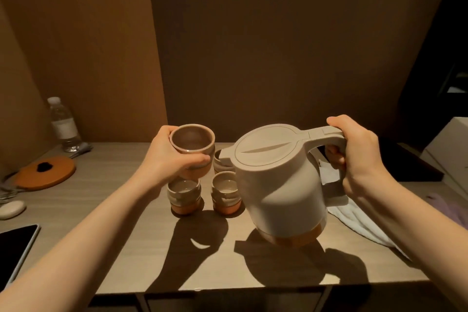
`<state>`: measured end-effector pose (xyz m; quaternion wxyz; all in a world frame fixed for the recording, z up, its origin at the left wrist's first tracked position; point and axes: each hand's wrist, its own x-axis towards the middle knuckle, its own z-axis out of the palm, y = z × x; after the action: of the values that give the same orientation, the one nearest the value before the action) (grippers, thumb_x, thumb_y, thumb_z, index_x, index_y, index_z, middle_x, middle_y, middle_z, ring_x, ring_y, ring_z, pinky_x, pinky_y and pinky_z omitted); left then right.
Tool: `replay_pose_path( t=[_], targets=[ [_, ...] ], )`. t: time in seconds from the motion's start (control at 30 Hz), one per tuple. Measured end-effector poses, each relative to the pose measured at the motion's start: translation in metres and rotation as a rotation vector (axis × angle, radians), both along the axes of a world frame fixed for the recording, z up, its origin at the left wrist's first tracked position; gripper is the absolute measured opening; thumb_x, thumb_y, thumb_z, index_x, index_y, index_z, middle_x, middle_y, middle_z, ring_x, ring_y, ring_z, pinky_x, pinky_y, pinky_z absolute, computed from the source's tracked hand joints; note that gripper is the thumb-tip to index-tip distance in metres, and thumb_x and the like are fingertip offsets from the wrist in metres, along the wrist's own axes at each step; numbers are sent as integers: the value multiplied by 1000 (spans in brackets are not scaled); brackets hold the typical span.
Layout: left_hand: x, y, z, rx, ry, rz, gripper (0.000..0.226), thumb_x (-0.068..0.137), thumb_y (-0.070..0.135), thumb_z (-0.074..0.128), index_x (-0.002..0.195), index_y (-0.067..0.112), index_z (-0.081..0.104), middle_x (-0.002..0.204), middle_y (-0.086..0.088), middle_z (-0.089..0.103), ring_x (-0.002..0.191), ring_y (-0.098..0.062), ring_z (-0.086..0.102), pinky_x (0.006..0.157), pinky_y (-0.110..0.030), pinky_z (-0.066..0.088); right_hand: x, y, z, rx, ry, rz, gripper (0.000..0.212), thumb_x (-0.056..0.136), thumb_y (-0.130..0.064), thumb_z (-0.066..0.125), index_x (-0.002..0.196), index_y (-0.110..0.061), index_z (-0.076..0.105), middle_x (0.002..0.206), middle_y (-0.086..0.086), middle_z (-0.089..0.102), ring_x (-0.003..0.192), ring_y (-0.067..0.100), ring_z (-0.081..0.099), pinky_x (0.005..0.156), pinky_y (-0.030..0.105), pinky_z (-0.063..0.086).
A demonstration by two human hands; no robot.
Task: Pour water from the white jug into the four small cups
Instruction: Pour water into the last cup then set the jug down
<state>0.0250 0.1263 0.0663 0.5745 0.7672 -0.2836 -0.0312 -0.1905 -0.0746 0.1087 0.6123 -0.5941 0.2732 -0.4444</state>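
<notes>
Your table (126, 248) fills the lower frame, pale wood, lit hard from above. White jug (281, 185) is the biggest item: lifted clear of the table at about 4 o'clock from frame centre, lid closed, tilted with its spout toward 9 o'clock, orange base band showing. Your right hand (354, 149) is wrapped round the jug handle at 3 o'clock, fingers curled through the loop, thumb on top. White cloth (359, 220) lies on the table under and behind that hand. Your left hand (164, 157) grips the raised cup (192, 147) from its left side, held in the air at 9 o'clock of the spout, mouth up, no water visible inside. Near-left cup (184, 196) and near-right cup (226, 194) stand side by side on the table just below it; the back cup (222, 162) is mostly hidden behind the spout. Further toward 9 o'clock: orange round mat (45, 175), water bottle (63, 124), tablet (15, 243), small white case (11, 209).
</notes>
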Motion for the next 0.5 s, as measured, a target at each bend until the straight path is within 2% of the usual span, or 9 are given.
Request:
replay_pose_path(
  t=[0.2, 0.33, 0.4, 0.5],
  targets=[
    [-40, 30, -56, 34, -9, 15, 81, 51, 15, 93, 115, 29, 46, 106, 14, 55, 96, -5, 56, 64, -13, 46, -3, 5, -22, 4, 71, 10, 39, 83, -33, 61, 51, -14, 50, 45, -3, 45, 41, 8, 38, 48, 27, 28],
    [-49, 39, -91, 74, 5, 35, 85, 45, 24, 93, 115, 32, 46, 113, 8, 57, 106, -13, 56, 85, -35, 52, -1, 12, -33, -37, 131, -15, 41, 86, -36, 60, 54, -11, 52, 51, 0, 49, 52, 10, 44, 55, 29, 34],
    [-52, 40, -101, 76, 12, 32, 85, 45, 24, 93, 115, 32, 46, 115, 7, 57, 108, -13, 56, 88, -33, 49, 1, 15, -36, -49, 142, -27, 42, 86, -34, 61, 53, -11, 52, 53, 2, 48, 57, 14, 43, 57, 30, 34],
    [-56, 40, -110, 71, 4, 31, 83, 45, 25, 93, 112, 38, 45, 115, 9, 57, 108, -11, 56, 85, -26, 46, 4, 19, -39, -53, 138, -19, 50, 86, -29, 61, 38, -19, 51, 40, -7, 44, 53, 16, 39, 53, 29, 31]
  ],
)
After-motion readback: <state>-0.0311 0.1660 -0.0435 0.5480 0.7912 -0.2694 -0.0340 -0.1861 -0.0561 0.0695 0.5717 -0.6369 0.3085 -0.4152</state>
